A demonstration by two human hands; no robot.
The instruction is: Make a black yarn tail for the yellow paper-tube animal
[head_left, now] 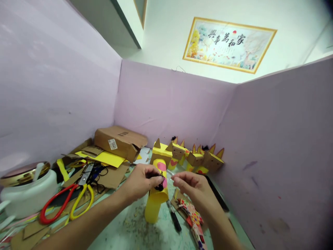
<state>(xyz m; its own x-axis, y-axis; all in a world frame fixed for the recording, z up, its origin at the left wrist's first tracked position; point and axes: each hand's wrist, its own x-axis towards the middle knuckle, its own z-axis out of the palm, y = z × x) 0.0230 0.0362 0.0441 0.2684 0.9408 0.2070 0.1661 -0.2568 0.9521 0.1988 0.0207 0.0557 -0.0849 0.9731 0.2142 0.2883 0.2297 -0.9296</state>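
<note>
In the middle stands a yellow paper animal figure [155, 208] with pink spots, tube-shaped parts and a box-like head with pointed cardboard ears. My left hand [142, 182] is at its near side, thumb and fingertips pinched on a tuft of black yarn [160, 185] that lies against the yellow tube. Just right of the figure is my right hand [192, 184], its thumb and forefinger pressed together. A faint whitish strand shows by those fingertips; what they hold, if anything, is too small to make out.
Similar cardboard animal figures [205, 160] stand at the back right. Red-and-yellow scissors [84, 177], cardboard scraps, a brown box [119, 139] and a white pot [31, 194] crowd the left. A black marker [174, 217] and a patterned item [193, 218] lie near my right forearm. Lilac panels enclose three sides.
</note>
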